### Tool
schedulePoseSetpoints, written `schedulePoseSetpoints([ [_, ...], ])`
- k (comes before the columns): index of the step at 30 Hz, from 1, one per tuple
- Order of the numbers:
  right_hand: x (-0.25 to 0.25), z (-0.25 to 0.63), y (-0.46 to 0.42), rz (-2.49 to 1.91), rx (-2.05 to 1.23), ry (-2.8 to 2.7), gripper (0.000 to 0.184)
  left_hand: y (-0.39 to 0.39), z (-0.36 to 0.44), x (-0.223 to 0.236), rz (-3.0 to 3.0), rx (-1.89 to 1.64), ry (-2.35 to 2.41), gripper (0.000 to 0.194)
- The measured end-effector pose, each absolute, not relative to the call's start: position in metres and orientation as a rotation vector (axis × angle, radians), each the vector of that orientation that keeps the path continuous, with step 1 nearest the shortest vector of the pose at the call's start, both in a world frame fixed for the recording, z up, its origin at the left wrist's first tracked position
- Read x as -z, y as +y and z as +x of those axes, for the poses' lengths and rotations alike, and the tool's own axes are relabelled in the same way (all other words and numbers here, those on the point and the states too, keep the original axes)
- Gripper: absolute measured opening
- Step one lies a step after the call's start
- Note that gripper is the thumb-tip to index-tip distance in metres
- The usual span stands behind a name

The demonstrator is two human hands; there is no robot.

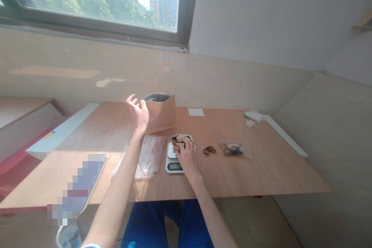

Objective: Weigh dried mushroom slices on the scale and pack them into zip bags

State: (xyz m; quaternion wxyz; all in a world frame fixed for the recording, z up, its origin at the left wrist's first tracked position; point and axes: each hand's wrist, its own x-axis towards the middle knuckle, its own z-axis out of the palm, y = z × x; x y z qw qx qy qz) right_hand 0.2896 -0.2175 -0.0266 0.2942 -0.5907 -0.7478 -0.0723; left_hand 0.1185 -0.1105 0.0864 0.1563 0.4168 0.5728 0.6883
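My left hand (pixel 138 113) is raised above the wooden table (pixel 261 170), fingers spread and empty, just left of a brown paper bag (pixel 161 113) that stands upright with its silver-lined mouth open. My right hand (pixel 186 155) rests on a small white kitchen scale (pixel 172 162), fingers curled over several brown and tan slices (pixel 181 138) lying on its platform. Whether the fingers grip a slice is unclear. A stack of clear zip bags with red seals (pixel 147 155) lies between my two arms.
A loose brown slice (pixel 209 150) and a filled clear pouch (pixel 233 149) lie right of the scale. A white paper square (pixel 195 112) and crumpled tissue (pixel 253 116) sit near the table's far edge. A blurred flat item (pixel 78 186) lies front left. A window is behind.
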Motion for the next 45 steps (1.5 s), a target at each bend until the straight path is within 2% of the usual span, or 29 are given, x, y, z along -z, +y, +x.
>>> schedulePoseSetpoints([
  [4, 0.025, 0.307, -0.241, -1.568, 0.107, -1.836, 0.024, -0.161, 0.114, -0.065, 1.324, -1.915, 1.805, 0.037],
  [7, 0.034, 0.330, -0.261, -1.596, 0.005, -1.710, 0.022, -0.207, 0.109, -0.035, 1.439, -1.592, 2.086, 0.028],
  [10, 0.054, 0.354, -0.272, -1.604, -0.043, -1.595, 0.020, -0.241, 0.104, -0.001, 1.514, -1.193, 2.396, 0.029],
  [15, 0.082, 0.375, -0.272, -1.580, -0.181, -1.441, 0.020, -0.260, 0.102, 0.043, 1.643, -0.853, 2.380, 0.036],
  [20, 0.083, 0.372, -0.271, -1.583, -0.194, -1.419, 0.020, -0.262, 0.106, 0.062, 1.780, -0.671, 2.540, 0.036],
  [36, 0.081, 0.370, -0.272, -1.645, -0.178, -1.489, 0.022, -0.261, 0.105, 0.064, 1.774, -0.752, 2.475, 0.033],
  [41, 0.067, 0.363, -0.277, -1.563, -0.242, -1.436, 0.021, -0.266, 0.109, 0.058, 1.602, -1.164, 2.294, 0.028],
  [45, 0.035, 0.323, -0.285, -1.408, -0.488, -1.525, 0.019, -0.279, 0.125, 0.045, 1.647, -1.428, 1.998, 0.027],
])
